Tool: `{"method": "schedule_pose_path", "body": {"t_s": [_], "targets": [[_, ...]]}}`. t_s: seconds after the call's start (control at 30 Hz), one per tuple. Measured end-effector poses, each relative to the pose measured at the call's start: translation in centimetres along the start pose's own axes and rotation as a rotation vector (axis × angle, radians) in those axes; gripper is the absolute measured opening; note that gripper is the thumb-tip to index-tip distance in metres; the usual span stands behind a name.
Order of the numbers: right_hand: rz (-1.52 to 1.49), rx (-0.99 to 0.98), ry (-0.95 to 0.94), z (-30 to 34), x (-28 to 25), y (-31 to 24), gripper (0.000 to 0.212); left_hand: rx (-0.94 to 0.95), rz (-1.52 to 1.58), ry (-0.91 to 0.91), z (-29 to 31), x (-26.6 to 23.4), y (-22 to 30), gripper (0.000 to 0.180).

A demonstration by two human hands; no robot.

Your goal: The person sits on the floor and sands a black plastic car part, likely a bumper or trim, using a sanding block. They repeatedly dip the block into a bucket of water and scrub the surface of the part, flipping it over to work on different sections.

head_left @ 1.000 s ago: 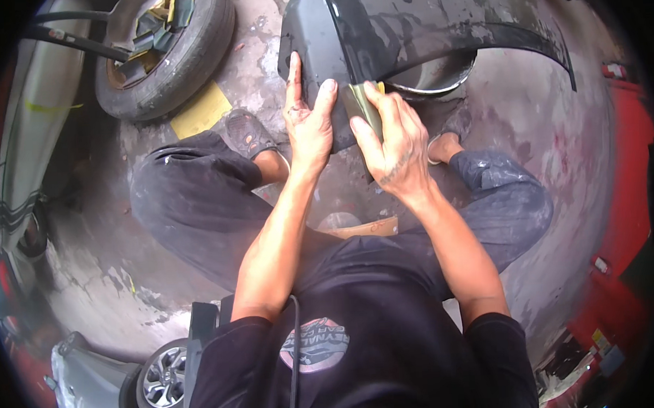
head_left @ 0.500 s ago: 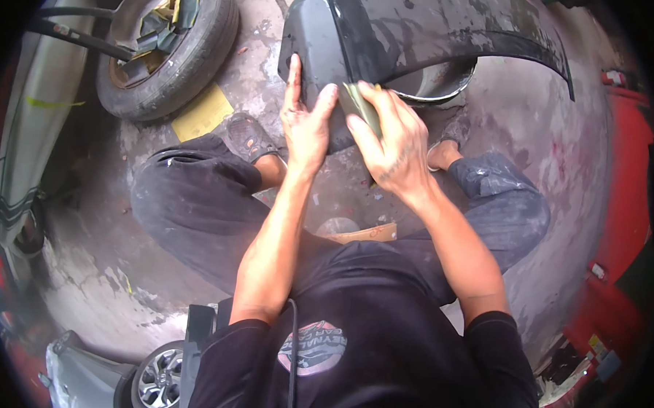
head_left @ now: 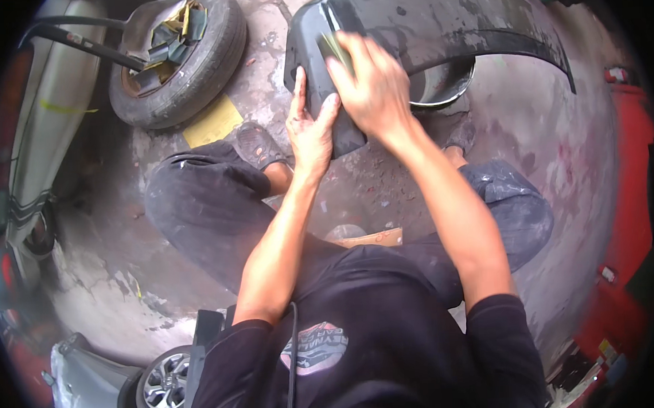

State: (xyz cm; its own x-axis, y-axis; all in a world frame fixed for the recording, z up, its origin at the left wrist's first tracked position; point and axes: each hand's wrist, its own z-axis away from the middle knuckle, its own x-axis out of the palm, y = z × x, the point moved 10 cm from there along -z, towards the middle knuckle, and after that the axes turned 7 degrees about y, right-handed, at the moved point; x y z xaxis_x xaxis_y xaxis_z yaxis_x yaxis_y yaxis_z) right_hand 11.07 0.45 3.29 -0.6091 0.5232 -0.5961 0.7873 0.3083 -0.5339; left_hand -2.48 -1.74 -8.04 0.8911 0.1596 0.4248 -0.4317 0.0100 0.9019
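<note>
A dark grey car fender, wet in patches, lies ahead of me with its narrow end toward my body. My left hand steadies that end, its forefinger stretched along the left edge and its thumb apart on the face. In my right hand is a folded piece of greenish sandpaper, pressed flat on the fender near the raised crease. Motion blurs the right fingers a little, and they cover most of the sandpaper.
At the far left lies a tyre with crumpled sandpaper scraps inside. A yellow sheet is on the floor beside it. A round container sits under the fender's arch. Red bodywork stands at the right, a silver car at lower left.
My right hand has slid the sandpaper away from me, up along the fender and slightly left. My left hand stays on the near end. The whole view has shifted slightly.
</note>
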Motion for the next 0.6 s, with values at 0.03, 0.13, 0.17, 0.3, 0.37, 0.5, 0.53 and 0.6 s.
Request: {"method": "schedule_pose_path", "body": {"t_s": [0.03, 0.13, 0.17, 0.3, 0.37, 0.5, 0.53, 0.6], "targets": [[0.013, 0.003, 0.023, -2.8, 1.5, 0.7, 0.036, -0.027, 0.016, 0.004, -0.1, 0.1, -0.3, 0.079], [0.078, 0.035, -0.029, -6.8, 4.4, 3.1, 0.036, -0.153, 0.092, 0.002, 0.2, 0.7, -1.1, 0.079], [0.079, 0.032, -0.041, -6.2, 4.5, 2.2, 0.036, -0.123, 0.051, 0.021, 0.4, -0.2, -1.1, 0.079], [-0.085, 0.097, -0.068, 2.5, -1.7, 0.0, 0.044, -0.038, 0.016, 0.048, 0.2, -0.2, -0.7, 0.079], [-0.029, 0.012, -0.069, 4.2, -2.8, -0.6, 0.047, -0.016, -0.006, 0.020, 0.5, -0.3, -1.3, 0.079], [-0.010, 0.077, -0.034, -4.2, 2.5, 1.4, 0.036, -0.008, -0.059, 0.024, 0.3, -0.1, 0.1, 0.079], [0.012, 0.098, -0.066, -6.8, 4.5, 2.4, 0.038, -0.018, -0.033, 0.027, -0.3, 0.0, 0.3, 0.079], [0.049, 0.095, -0.110, -8.7, 6.8, 4.8, 0.042, -0.085, 0.021, 0.028, 0.2, 0.3, -0.6, 0.078]]}}
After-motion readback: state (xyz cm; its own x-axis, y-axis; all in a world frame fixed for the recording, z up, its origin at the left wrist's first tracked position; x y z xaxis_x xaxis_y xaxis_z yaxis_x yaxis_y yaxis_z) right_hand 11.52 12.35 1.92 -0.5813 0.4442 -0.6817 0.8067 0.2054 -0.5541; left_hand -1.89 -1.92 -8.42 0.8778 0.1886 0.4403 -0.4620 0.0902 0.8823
